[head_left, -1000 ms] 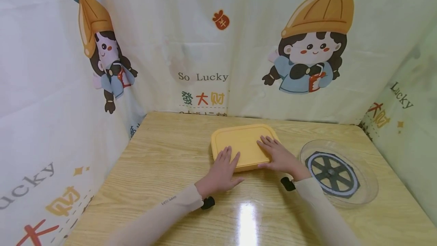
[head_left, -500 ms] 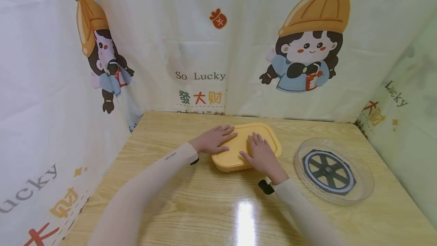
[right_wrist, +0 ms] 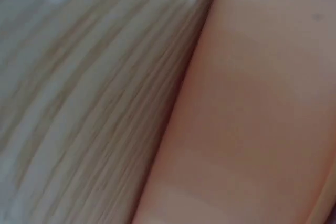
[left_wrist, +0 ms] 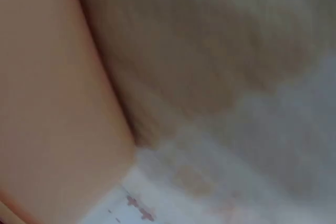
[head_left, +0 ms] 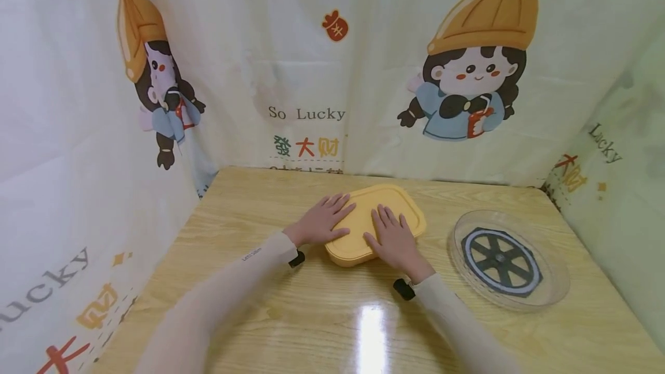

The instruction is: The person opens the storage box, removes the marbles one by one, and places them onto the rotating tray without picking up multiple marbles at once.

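Note:
In the head view, a yellow lidded box point(head_left: 385, 201) with rounded corners lies slightly askew on the wooden table. My left hand point(head_left: 319, 221) rests over its left end, fingers straight and spread, their tips on the lid. Flat on the front right part of the lid lies my right hand point(head_left: 397, 241), fingers extended. The palms hide parts of the box's edges, and its inside is covered. Both wrist views are very close and blurred: each shows a smooth peach-coloured surface point(left_wrist: 47, 87) beside the blurred background, and neither shows fingers.
To the right stands a round clear plastic dish point(head_left: 560, 281) with a black and white spoked wheel shape point(head_left: 500, 258) in it. Printed curtains point(head_left: 379, 97) enclose the wooden table point(head_left: 291, 316) at the back and sides. Light glares off the table's front.
My left hand has gone from the box's front left corner up to its left end. My right hand has shifted leftward from the right edge onto the lid. The box has turned slightly.

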A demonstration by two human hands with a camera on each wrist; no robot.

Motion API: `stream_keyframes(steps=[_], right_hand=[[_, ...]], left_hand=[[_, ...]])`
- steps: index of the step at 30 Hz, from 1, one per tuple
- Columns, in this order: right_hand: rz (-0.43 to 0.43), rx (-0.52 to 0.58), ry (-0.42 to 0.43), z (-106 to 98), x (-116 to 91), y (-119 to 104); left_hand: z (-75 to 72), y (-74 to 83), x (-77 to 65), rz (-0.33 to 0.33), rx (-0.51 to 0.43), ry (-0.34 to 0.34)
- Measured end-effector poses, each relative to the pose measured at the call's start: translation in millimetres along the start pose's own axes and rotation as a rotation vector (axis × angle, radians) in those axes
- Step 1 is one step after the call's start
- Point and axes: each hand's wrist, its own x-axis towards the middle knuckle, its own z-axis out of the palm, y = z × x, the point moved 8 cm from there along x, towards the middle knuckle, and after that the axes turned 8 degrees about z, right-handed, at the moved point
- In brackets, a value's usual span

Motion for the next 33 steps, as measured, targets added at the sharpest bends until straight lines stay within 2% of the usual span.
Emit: stream_keyframes(steps=[6, 10, 14, 17, 20, 26, 30, 33], right_hand=[[-0.074, -0.011, 0.039, -5.5, 8.2, 10.3], [-0.072, 0.022, 0.019, -6.3, 15.3, 18.6], [-0.083, 0.035, 0.007, -5.2, 23.9, 25.5], [-0.116, 0.044, 0.01, -5.6, 30.0, 27.9], [-0.152, 0.064, 0.008, -6.1, 35.2, 27.6], [-0.222, 0.091, -0.006, -6.8, 43.5, 22.9], [-0.23, 0.051, -0.007, -7.0, 45.8, 21.4], [-0.222, 0.027, 0.004, -7.9, 43.1, 20.4]], left_hand=[[0.1, 16.8, -13.4, -0.134, -0.023, 0.042], [1.1, 31.1, -21.0, -0.193, -0.005, 0.073], [4.6, 49.8, -26.0, -0.201, 0.011, 0.078], [7.4, 63.1, -27.4, -0.195, 0.019, 0.059], [8.7, 72.6, -27.8, -0.217, 0.039, 0.058], [8.2, 88.5, -28.0, -0.371, 0.064, 0.117], [10.1, 97.6, -25.5, -0.464, 0.033, 0.143], [12.0, 101.8, -23.3, -0.51, 0.051, 0.14]])
